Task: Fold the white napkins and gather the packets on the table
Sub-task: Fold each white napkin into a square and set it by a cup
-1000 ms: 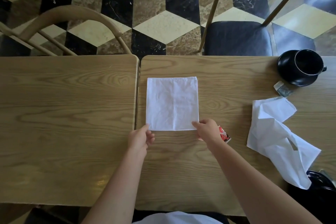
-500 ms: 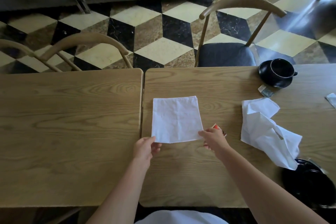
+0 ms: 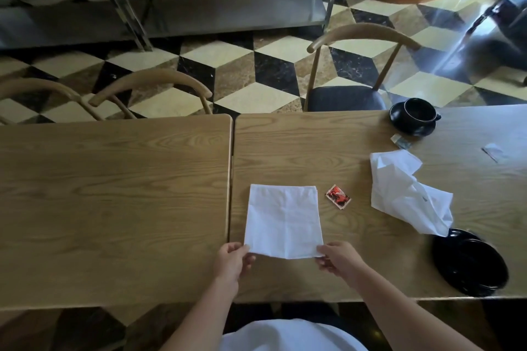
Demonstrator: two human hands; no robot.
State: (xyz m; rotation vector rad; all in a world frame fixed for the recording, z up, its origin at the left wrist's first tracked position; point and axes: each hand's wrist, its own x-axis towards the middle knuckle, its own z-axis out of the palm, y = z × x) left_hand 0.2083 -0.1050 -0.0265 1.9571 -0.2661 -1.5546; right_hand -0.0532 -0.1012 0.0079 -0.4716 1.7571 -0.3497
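A folded white napkin (image 3: 283,219) lies flat on the right wooden table (image 3: 313,145). My left hand (image 3: 232,261) pinches its near left corner and my right hand (image 3: 339,259) pinches its near right corner; the near edge is slightly lifted. A red packet (image 3: 338,196) lies just right of the napkin, uncovered. A crumpled white napkin (image 3: 407,191) sits further right. A small grey-green packet (image 3: 401,141) lies by the black cup, and a pale packet (image 3: 493,151) lies near the right edge.
A black cup on a saucer (image 3: 415,117) stands at the far right; a black plate (image 3: 470,261) sits at the near right edge. A second wooden table (image 3: 114,194) adjoins on the left. Chairs (image 3: 362,65) stand beyond both tables.
The view has tilted up and back. Both hands have pulled the napkin's near edge toward me, and my right hand has moved off the red packet, which now lies in plain view.
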